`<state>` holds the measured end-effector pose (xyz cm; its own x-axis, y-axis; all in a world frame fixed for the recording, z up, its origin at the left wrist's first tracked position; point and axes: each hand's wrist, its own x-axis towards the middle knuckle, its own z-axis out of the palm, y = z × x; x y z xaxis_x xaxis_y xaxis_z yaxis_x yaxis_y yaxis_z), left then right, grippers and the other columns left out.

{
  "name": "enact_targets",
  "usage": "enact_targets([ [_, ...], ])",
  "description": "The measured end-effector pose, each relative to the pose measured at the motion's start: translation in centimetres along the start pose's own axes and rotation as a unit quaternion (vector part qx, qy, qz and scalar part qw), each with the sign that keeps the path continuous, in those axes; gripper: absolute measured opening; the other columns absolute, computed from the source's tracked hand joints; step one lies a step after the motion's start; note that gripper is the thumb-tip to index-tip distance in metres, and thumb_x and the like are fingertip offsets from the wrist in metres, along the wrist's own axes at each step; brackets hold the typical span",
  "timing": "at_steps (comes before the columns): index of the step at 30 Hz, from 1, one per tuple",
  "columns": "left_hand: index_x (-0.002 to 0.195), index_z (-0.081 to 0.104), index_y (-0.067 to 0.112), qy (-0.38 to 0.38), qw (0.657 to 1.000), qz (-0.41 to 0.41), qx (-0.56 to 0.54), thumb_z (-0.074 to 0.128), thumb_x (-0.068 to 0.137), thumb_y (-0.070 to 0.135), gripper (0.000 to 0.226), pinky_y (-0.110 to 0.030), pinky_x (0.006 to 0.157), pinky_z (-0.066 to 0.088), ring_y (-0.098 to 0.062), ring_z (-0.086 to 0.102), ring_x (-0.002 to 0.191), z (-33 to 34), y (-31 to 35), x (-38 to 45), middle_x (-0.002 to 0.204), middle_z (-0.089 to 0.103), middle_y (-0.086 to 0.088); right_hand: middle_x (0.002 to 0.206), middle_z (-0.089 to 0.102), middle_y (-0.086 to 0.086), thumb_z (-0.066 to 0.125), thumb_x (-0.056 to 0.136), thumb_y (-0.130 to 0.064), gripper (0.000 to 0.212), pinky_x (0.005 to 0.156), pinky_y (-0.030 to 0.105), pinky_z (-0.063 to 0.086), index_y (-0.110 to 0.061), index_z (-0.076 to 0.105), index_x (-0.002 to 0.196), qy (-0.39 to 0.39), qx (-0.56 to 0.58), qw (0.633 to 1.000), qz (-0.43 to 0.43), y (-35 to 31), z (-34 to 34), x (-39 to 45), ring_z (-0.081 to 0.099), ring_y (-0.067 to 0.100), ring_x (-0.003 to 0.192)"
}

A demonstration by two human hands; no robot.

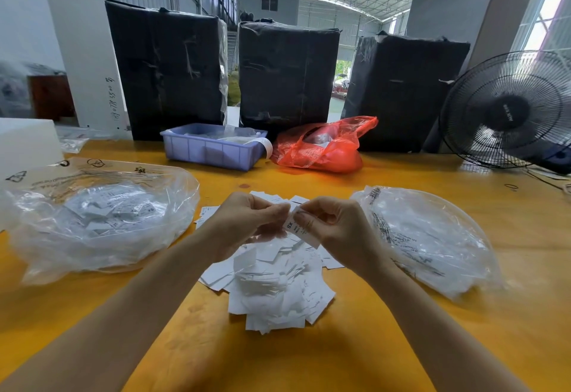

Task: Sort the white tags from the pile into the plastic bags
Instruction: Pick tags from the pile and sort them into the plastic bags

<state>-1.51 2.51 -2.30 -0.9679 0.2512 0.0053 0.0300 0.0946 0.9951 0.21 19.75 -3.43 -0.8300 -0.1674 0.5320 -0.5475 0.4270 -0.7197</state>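
A pile of white tags lies in the middle of the yellow table. Above it, my left hand and my right hand meet, fingers curled. Between them they pinch a white tag printed "XS", which hangs down from my right hand's fingers. A clear plastic bag with several tags inside lies to the left. Another clear plastic bag lies to the right, and its contents are hard to make out.
A blue plastic tray and a red plastic bag sit at the back of the table. Three black wrapped boxes stand behind them. A black fan stands at the right edge.
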Motion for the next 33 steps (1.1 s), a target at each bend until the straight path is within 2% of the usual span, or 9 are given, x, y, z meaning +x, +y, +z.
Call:
enact_targets([
  [5,0.088,0.072,-0.007,-0.031,0.996,-0.031,-0.073,0.061,0.087,0.008,0.019,-0.019,0.052,0.047,-0.019,0.051,0.062,-0.4,0.6,-0.2,0.078,0.061,-0.02,0.079,0.07,0.007,0.068,0.084,-0.007,0.005,0.062,0.026,0.051,-0.009,0.073,0.086,0.015,0.041,0.998,0.034,0.3,-0.5,0.4,0.063,0.013,0.07],
  [9,0.092,0.069,-0.007,-0.03,0.993,-0.042,-0.105,0.053,0.085,-0.015,0.019,-0.019,0.059,0.056,-0.019,0.069,0.071,-0.3,0.6,-0.2,0.089,0.07,-0.021,0.077,0.068,0.005,0.067,0.084,-0.009,0.009,0.06,0.018,0.047,-0.015,0.071,0.08,0.024,0.147,0.983,0.11,0.2,-0.9,0.6,0.06,0.011,0.069],
  [12,0.099,0.064,0.003,-0.012,0.999,-0.023,-0.023,0.062,0.079,-0.016,0.028,-0.019,0.061,0.056,-0.019,0.07,0.076,-0.3,0.4,-0.1,0.099,0.069,-0.018,0.081,0.068,0.007,0.067,0.083,-0.013,0.01,0.066,0.024,0.044,-0.017,0.07,0.075,-0.039,0.23,0.957,0.173,0.2,-1.4,0.7,0.057,0.013,0.074],
  [15,0.111,0.053,0.015,-0.012,0.989,0.017,0.149,0.075,0.071,-0.01,0.052,-0.023,0.063,0.057,-0.021,0.068,0.079,-0.2,-0.2,-0.1,0.107,0.061,-0.012,0.096,0.071,0.014,0.07,0.081,-0.02,0.004,0.072,0.028,0.041,-0.019,0.073,0.077,-0.12,0.164,0.963,0.18,0.2,-1.3,0.4,0.059,0.014,0.081],
  [19,0.113,0.047,0.023,-0.055,0.979,0.019,0.194,0.078,0.07,-0.006,0.06,-0.038,0.077,0.059,-0.023,0.069,0.083,0.0,-0.5,0.0,0.106,0.061,-0.007,0.072,0.068,0.006,0.073,0.08,-0.016,0.006,0.06,0.02,0.043,-0.013,0.075,0.075,-0.136,0.125,0.962,0.199,0.7,-0.6,0.2,0.058,0.012,0.069],
  [23,0.099,0.063,0.01,-0.017,0.989,-0.004,0.147,0.078,0.069,-0.007,0.037,-0.019,0.067,0.056,-0.01,0.068,0.073,-0.5,-0.7,0.3,0.09,0.069,-0.003,0.069,0.066,0.007,0.071,0.08,-0.007,0.007,0.065,0.027,0.045,-0.006,0.073,0.073,-0.047,0.173,0.957,0.23,1.1,-0.5,0.4,0.058,0.015,0.068],
  [26,0.082,0.072,0.003,0.025,0.999,-0.025,0.008,0.075,0.073,0.001,0.01,-0.013,0.058,0.052,-0.008,0.068,0.067,-0.9,-0.7,0.5,0.072,0.073,-0.003,0.071,0.064,0.009,0.07,0.081,-0.007,0.007,0.066,0.027,0.044,-0.004,0.071,0.075,-0.001,0.222,0.94,0.258,1.0,-0.5,0.5,0.055,0.017,0.069],
  [30,0.081,0.069,0.005,0.094,0.981,-0.021,-0.171,0.069,0.079,0.013,0.008,-0.018,0.06,0.054,-0.013,0.069,0.068,0.0,-0.7,0.7,0.074,0.074,-0.004,0.075,0.065,0.009,0.07,0.081,-0.007,0.005,0.063,0.023,0.048,-0.003,0.07,0.079,-0.013,0.256,0.924,0.285,0.9,0.8,0.2,0.06,0.017,0.071],
  [33,0.082,0.068,0.005,0.123,0.968,-0.005,-0.218,0.062,0.088,0.012,0.011,-0.018,0.059,0.054,-0.013,0.071,0.066,0.8,-0.7,0.6,0.074,0.074,-0.004,0.075,0.067,0.008,0.07,0.081,-0.008,0.005,0.071,0.029,0.05,-0.006,0.071,0.076,-0.072,0.245,0.934,0.251,0.6,1.9,-0.3,0.062,0.019,0.074],
])
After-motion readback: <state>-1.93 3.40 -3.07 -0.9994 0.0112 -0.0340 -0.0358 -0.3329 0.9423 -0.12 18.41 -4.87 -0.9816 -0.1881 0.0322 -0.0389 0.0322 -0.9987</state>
